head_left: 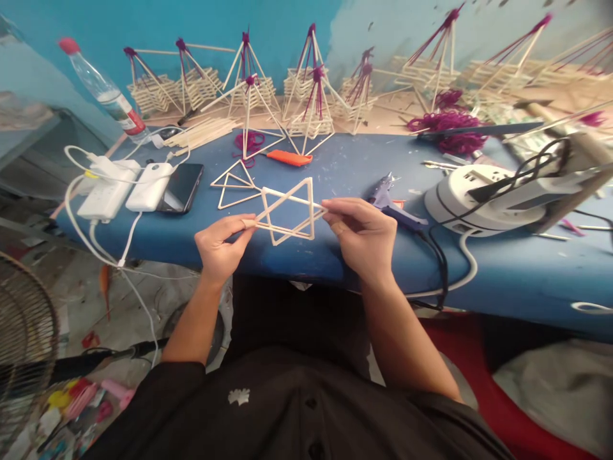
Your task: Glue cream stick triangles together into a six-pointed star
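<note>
Between my hands is a star-shaped frame (311, 207) of thin wooden sticks, two triangles laid across each other, held above the blue tabletop. My left hand (224, 246) pinches its left point between thumb and fingers. On the other side, my right hand (361, 233) grips the right point, fingertips closed on the stick ends. Just beyond my left hand lie flat stick triangles (234, 182) on the table. A purple glue gun (390, 201) rests beyond my right hand, nozzle pointing away. An orange-handled cutter (290, 158) lies farther back.
Stick structures tied with purple yarn (246, 96) line the back against the wall. At left are a power strip (108, 191), a phone (184, 188), white cables and a plastic bottle (105, 89). A round white socket tower (479, 201) and a purple yarn pile (447, 124) occupy the right.
</note>
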A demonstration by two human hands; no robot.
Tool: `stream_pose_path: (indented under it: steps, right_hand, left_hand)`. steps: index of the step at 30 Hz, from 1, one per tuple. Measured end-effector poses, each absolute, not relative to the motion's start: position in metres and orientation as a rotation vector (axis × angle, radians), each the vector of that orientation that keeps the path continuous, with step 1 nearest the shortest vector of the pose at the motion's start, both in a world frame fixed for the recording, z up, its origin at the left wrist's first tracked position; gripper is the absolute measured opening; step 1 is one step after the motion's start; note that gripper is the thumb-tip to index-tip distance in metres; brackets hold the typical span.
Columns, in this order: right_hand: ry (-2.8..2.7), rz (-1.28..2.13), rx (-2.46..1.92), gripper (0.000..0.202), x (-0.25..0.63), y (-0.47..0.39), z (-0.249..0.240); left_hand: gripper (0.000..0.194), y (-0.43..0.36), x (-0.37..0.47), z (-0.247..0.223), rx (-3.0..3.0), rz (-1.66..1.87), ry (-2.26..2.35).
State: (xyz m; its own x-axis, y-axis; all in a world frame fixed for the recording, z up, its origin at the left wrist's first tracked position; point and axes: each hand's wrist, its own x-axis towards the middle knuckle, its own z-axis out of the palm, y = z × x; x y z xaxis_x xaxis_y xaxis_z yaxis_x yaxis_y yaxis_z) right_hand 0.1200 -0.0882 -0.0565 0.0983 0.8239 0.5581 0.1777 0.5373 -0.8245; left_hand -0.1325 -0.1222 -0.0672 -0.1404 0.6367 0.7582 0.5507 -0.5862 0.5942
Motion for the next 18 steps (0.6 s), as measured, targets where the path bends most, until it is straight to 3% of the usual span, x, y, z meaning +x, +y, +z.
stream_pose_path:
  steps: [11,18]
  right_hand:
    - [-1.300,0.872,-0.730,0.018,0.135,-0.081,-0.059]
    - [-1.154,1.019,-0.694,0.034,0.132,-0.081,-0.066]
  left_hand:
    - [0.014,-0.130,-0.130,-0.060,1.926,1.847,1.179]
    - [0.012,-0.133,-0.125,-0.077,1.637,1.807,1.150]
